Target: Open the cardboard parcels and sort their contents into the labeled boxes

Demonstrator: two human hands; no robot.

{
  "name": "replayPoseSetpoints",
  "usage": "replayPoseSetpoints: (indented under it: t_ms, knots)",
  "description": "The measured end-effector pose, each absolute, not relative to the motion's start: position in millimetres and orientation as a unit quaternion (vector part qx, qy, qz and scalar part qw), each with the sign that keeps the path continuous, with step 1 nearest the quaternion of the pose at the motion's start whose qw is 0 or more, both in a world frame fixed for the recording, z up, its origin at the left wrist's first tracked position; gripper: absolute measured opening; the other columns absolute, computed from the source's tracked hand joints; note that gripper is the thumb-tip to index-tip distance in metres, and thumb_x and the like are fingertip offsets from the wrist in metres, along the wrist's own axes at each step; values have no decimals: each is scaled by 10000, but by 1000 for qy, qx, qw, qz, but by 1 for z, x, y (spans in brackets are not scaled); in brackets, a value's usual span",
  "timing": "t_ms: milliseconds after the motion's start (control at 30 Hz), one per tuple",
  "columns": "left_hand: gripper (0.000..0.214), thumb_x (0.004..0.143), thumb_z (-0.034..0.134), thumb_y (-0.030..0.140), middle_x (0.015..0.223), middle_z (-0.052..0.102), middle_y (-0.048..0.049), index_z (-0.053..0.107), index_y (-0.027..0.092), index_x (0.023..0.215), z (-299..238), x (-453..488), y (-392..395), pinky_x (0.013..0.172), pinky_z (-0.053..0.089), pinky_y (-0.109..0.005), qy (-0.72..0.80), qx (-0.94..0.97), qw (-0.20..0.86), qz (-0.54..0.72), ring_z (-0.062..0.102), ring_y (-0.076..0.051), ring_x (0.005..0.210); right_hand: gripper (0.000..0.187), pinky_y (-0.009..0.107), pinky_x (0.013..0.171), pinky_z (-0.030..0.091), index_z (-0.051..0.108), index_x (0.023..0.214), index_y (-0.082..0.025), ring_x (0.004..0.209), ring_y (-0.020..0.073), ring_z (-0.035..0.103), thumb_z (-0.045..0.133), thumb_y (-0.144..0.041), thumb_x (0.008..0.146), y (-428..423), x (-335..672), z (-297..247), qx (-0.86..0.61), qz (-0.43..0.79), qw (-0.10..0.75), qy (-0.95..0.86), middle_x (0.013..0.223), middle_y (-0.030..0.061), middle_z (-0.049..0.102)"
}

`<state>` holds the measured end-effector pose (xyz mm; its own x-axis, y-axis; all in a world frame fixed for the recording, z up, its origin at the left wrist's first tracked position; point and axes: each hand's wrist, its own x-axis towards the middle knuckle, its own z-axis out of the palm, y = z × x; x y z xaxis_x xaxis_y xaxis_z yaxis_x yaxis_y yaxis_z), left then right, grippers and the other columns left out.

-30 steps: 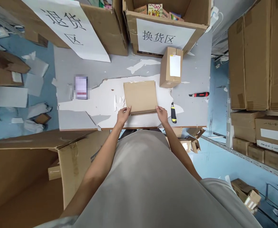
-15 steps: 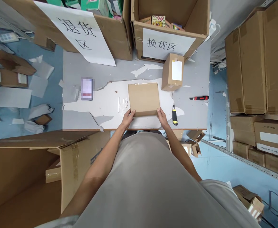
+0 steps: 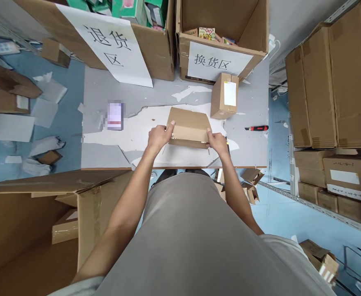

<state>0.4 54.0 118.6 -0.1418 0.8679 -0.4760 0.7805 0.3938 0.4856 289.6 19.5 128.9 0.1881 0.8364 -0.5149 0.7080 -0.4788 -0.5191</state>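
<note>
A plain brown cardboard box [image 3: 190,124] is tilted above the white patch of the table, with two of its faces and a taped edge between them showing. My left hand [image 3: 160,136] grips its left end, thumb on top. On the right end, my right hand [image 3: 217,142] is closed the same way; the fingers under the box are hidden. Just behind the box stands a smaller carton [image 3: 224,96] with a white label. Most of a yellow-and-black utility knife [image 3: 228,146] is covered by my right hand.
A red-and-black utility knife [image 3: 257,128] lies at the table's right. A blurred-out screen [image 3: 115,116] lies at the left. Two big open cartons [image 3: 155,51] [image 3: 256,61] with paper signs line the back. Another large open carton [image 3: 89,222] stands at my left; stacked boxes [image 3: 325,90] are on the right.
The box has tipped so that its taped edge and a second face now show. Both hands have shifted up along its ends, and the right one now covers most of the yellow-and-black knife.
</note>
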Motion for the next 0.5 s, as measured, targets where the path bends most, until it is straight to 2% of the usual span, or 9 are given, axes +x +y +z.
replayPoseSetpoints:
  t_ms: [133,267,367,500]
  knots:
    - [751,1071,477,803,685,743,-196,815,168,853,135,3,75,1073,539,-488,747,543,380,57,791,-469,1101,687,470,1035,578,736,766,-243,854,372,826,502,-765,1147,36,290,132,-778,391,92,-482,526,92,678]
    - [729,1048,565,801,583,669,-155,824,150,844,143,4,72,1060,547,-499,736,528,415,87,808,-481,1033,647,562,1114,566,755,777,-242,835,400,813,561,-745,1134,37,298,128,-766,385,146,-493,455,68,600]
    - [721,1044,570,814,567,654,-142,792,189,763,154,4,55,1016,550,-482,723,536,423,107,813,-465,964,682,543,1059,581,732,723,-260,860,414,818,547,-778,1126,24,305,136,-759,374,142,-514,468,91,628]
    - [740,1071,512,822,617,690,-139,774,212,743,184,3,21,970,540,-457,714,552,412,122,799,-438,951,694,482,985,570,740,736,-260,990,432,823,515,-777,1140,-13,311,170,-761,347,133,-531,614,141,739]
